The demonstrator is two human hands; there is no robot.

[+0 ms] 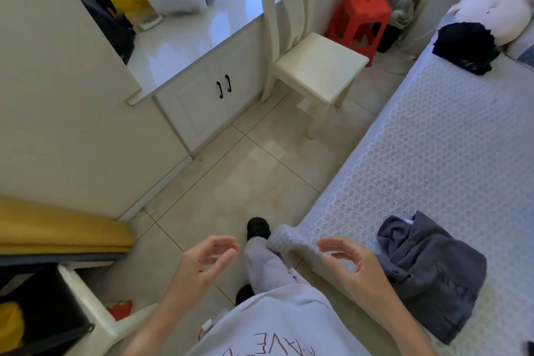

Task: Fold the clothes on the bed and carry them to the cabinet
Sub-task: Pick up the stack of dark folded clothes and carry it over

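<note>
Nearest, the left hand (206,261) and right hand (348,261) hang apart over the floor (260,176), fingers loosely curved, holding nothing. Just right of the right hand, a crumpled grey garment (430,274) lies at the near corner of the bed (433,153), by its left edge. An open strip of tiled floor runs between that edge and the white cabinet (208,101). Farther on, a cream chair (312,67) stands in that strip, a red stool (361,17) behind it. A black garment (465,48) sits near the bed's far end.
</note>
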